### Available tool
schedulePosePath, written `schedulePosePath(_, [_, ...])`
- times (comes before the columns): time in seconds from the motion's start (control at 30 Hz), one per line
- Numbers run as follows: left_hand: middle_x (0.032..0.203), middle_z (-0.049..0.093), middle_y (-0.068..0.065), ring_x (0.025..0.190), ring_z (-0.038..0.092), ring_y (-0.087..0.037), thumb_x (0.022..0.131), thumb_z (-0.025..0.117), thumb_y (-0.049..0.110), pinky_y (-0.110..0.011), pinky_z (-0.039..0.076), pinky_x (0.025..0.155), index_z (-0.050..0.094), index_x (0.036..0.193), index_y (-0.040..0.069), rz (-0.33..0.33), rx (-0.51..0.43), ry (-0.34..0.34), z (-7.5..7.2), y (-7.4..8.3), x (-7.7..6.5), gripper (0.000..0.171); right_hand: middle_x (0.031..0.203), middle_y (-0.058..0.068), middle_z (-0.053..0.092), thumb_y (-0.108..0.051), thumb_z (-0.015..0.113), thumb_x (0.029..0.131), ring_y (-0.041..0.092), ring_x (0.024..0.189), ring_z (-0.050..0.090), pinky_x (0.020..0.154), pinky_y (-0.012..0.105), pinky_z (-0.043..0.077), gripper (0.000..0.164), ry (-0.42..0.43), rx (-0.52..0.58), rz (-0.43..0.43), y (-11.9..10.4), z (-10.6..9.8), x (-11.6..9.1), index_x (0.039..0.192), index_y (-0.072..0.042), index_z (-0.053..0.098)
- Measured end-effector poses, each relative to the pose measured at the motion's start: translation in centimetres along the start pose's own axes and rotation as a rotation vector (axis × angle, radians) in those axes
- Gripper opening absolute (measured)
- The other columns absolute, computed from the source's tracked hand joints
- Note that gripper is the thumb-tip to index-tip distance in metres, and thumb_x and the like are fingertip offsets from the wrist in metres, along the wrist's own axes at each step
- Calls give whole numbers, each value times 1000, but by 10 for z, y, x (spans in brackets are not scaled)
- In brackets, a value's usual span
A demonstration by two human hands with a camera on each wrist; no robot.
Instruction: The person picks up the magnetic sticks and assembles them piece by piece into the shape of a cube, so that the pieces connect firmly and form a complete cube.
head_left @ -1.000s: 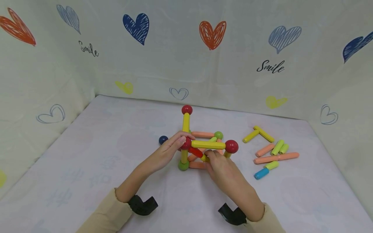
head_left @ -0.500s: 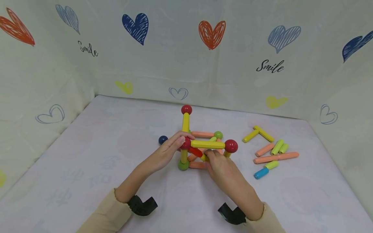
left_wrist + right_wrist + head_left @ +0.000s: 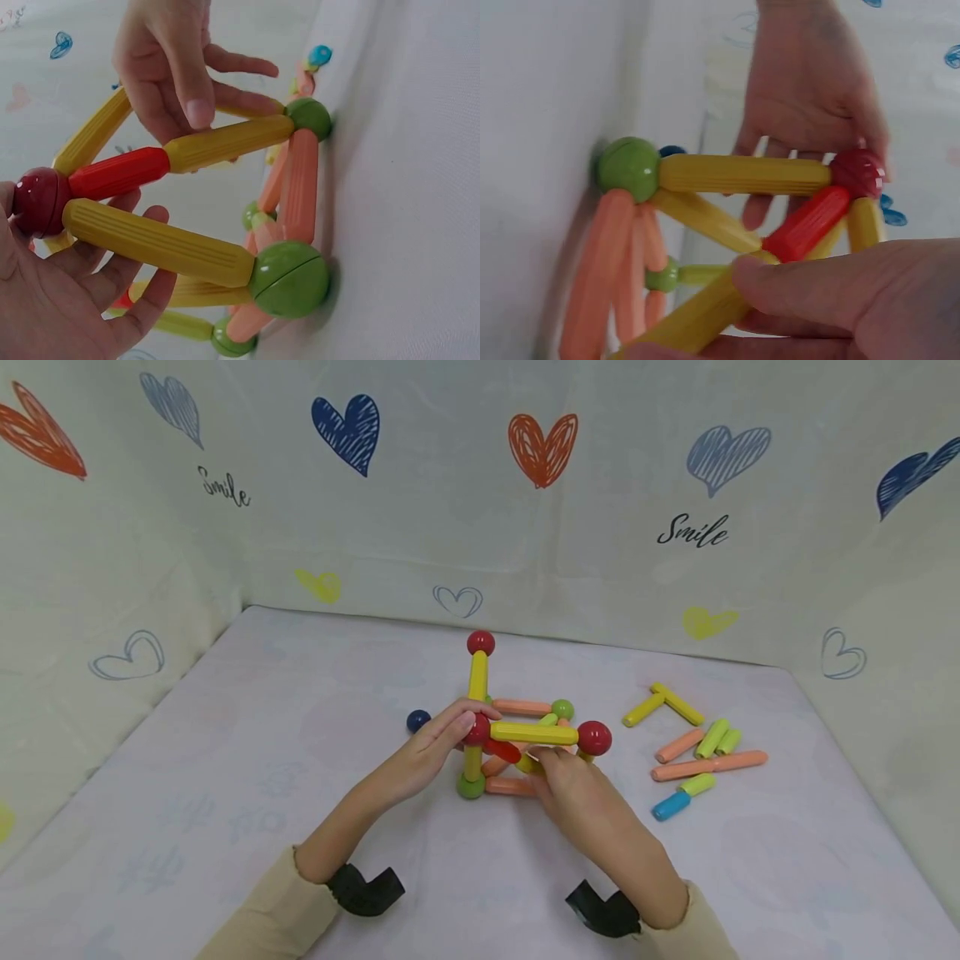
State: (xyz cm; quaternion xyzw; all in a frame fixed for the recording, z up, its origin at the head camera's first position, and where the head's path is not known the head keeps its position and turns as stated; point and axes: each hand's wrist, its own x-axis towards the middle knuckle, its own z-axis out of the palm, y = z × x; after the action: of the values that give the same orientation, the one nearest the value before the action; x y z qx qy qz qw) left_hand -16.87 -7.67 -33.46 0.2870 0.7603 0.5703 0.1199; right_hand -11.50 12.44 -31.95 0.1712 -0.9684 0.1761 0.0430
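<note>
The rod-and-ball frame (image 3: 534,733) is standing near the middle of the white table (image 3: 322,664), between the person's two hands. The left hand (image 3: 438,745) is holding the red ball (image 3: 477,730) at the near-left upper corner, thumb on it and the other fingers reaching behind the upright. The right hand (image 3: 577,785) is pinching the slanting yellow rod (image 3: 697,311), thumb on top and fingers below.

The step in hand is, by this inspector's judgement, the fitting of a diagonal across the near face. The short red rod (image 3: 504,751) is meeting the red ball at one end and the slanting yellow rod at the other. The pair's long axis is running obliquely, from the upper left corner down to the lower right, the red end pointing up. In the left wrist view the yellow end is appearing to meet the green ball (image 3: 307,120) at the lower corner; the right wrist view is not showing that end. The next move is calling for a check of that seat, the red ball being kept steady, before the right-hand grip is eased.
</note>
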Motion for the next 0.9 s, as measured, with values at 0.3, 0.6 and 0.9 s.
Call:
schedulePosePath(0.3, [137, 46, -8, 112, 54, -22, 100, 38, 34, -37, 47, 93, 39, 139, 18, 7, 14, -2, -5, 0, -2, 42, 69, -6, 59, -32, 65, 86, 9, 63, 51, 56, 21, 44, 18, -277, 147, 187, 20, -59, -19, 89, -15, 65])
schedulePosePath(0.6, [100, 48, -13, 83, 53, -21, 79, 75, 26, -27, 49, 72, 23, 133, 10, -82, 154, 55, -18, 2, -6, 77, 91, 6, 60, -30, 69, 83, 16, 65, 55, 57, 28, 49, 40, -399, 349, 101, 88, -39, -2, 111, -5, 56])
schedulePosePath(0.9, [68, 54, 3, 61, 50, -11, 81, 71, 27, -22, 42, 54, 58, 104, 12, -214, 496, -101, -9, -10, -9, 30, 77, -2, 57, -22, 72, 81, 11, 64, 49, 56, 21, 43, 20, -332, 412, -69, 94, -9, 9, 93, -10, 62])
